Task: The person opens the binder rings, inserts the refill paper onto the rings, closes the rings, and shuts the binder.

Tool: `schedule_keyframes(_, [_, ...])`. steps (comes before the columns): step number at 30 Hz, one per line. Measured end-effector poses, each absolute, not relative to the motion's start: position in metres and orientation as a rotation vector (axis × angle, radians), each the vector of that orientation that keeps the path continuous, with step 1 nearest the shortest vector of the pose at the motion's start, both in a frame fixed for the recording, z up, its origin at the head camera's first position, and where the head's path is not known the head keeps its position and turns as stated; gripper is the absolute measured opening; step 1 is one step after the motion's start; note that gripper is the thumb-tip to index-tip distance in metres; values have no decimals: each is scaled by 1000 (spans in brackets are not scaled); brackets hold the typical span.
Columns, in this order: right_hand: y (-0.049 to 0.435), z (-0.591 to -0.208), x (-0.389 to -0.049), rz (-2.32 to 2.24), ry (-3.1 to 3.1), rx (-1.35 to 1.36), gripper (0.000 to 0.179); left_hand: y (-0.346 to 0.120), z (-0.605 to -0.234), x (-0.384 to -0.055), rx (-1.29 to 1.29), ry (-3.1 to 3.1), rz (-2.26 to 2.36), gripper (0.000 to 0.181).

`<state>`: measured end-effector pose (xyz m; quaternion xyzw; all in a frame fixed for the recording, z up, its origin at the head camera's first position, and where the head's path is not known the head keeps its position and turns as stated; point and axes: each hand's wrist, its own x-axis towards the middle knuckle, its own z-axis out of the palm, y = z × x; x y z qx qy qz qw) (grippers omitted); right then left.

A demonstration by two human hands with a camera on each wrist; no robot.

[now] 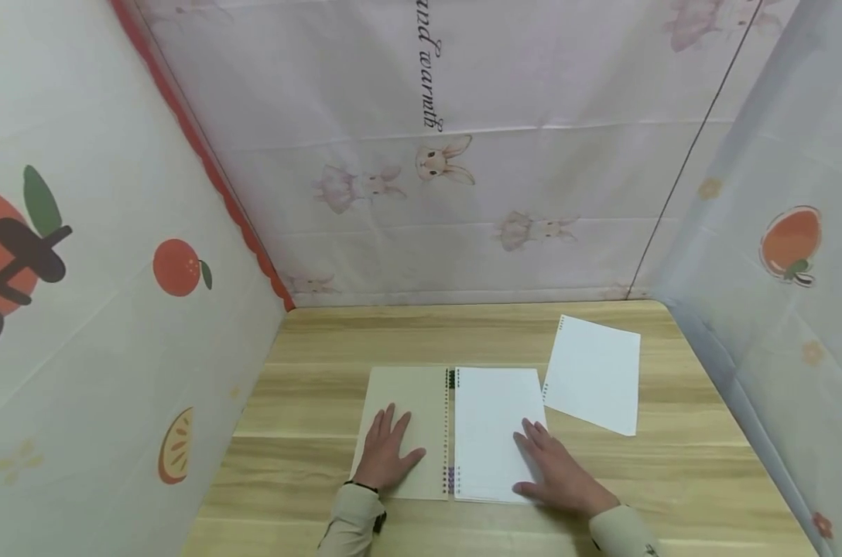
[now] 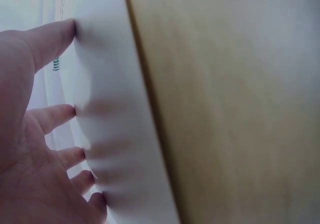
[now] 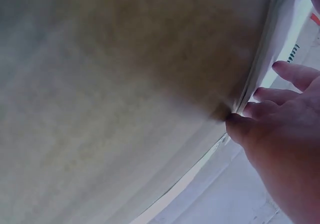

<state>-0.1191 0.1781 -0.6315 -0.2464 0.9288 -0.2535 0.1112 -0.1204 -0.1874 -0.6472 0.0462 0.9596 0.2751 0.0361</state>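
Observation:
A spiral notebook lies spread on the table, with a beige left side [image 1: 409, 391] and a stack of white pages [image 1: 494, 418] on the right. Dark green rings [image 1: 452, 379] join the halves at the top, purple rings [image 1: 452, 480] at the bottom. My left hand [image 1: 385, 458] rests on the beige side, fingers spread and fairly straight; its fingertips touch the surface in the left wrist view. Over the right edge of the white pages lies my right hand [image 1: 559, 473], fingers extended and thumb apart near the bottom corner. In the right wrist view its thumb [image 3: 237, 126] is at the page edge.
A loose white sheet [image 1: 593, 375] with punched holes lies tilted at the upper right, its lower left corner beside the notebook. The wooden table [image 1: 309, 402] is bordered by printed cloth walls at the back [image 1: 365, 263], left and right.

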Motion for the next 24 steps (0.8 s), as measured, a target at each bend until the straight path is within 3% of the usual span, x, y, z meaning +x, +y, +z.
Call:
schedule_keyframes(17, [175,-626,-120,-770,2741,-715,89,-194,-654,-131,172,2938,828,77])
schedule_keyframes(24, [180,-627,-124,-922,2824,-681,66,-183,-640,-137,176,2922,891,73])
